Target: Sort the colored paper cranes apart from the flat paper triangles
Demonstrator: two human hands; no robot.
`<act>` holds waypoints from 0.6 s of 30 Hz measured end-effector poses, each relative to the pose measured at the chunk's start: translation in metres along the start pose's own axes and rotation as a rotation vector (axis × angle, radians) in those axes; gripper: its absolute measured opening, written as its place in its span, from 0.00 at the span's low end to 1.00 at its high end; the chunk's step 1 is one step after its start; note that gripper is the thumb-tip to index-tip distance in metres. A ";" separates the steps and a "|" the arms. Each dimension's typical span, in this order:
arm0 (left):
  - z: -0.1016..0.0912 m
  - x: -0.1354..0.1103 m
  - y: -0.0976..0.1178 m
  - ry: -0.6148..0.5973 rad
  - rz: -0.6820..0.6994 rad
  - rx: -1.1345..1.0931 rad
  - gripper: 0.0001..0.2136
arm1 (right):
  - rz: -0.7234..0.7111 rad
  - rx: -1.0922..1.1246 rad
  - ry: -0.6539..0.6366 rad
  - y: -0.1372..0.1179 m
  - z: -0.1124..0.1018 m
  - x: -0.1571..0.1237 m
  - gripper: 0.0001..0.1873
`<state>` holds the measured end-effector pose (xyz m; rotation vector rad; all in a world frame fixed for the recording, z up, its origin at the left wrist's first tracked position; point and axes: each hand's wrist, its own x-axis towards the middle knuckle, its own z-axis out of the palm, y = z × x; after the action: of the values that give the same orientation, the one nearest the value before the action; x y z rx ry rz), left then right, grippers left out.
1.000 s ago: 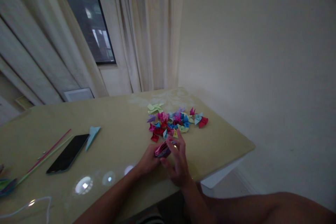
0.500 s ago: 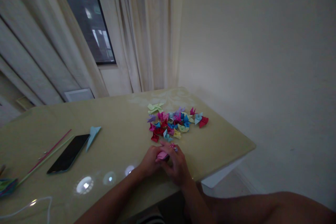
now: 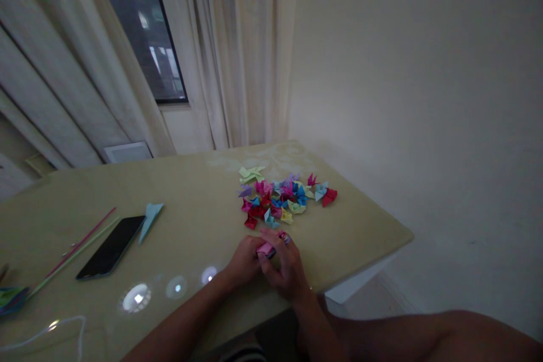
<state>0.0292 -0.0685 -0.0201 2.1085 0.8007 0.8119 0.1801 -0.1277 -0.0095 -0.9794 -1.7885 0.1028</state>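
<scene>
I see a pink folded paper piece (image 3: 266,248) pinched between both hands, low over the table (image 3: 190,226). Left hand (image 3: 244,260) grips it from the left, right hand (image 3: 286,266) curls over it from the right, fingers closed on it. Pile of folded paper pieces (image 3: 285,199) just beyond the fingertips. Phone (image 3: 111,246), straws (image 3: 80,246) and a blue paper piece (image 3: 150,216) well off to the left.

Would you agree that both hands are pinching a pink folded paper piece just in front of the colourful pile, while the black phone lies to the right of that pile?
Not quite: the head view shows the black phone left of the colourful pile, not right. Both the left hand and right hand do pinch the pink folded paper piece before it.
</scene>
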 end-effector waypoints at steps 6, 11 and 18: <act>0.003 -0.001 -0.007 -0.060 -0.114 0.370 0.08 | -0.058 -0.024 0.027 0.002 0.002 -0.003 0.27; 0.002 0.000 -0.007 -0.118 -0.187 0.473 0.11 | -0.003 -0.039 -0.014 0.003 0.003 -0.002 0.21; 0.006 0.001 -0.002 -0.109 -0.065 0.444 0.10 | 0.038 -0.041 0.083 -0.002 0.003 -0.002 0.03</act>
<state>0.0341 -0.0688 -0.0246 2.4721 1.0596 0.5096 0.1772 -0.1294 -0.0113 -1.0330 -1.7024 0.0486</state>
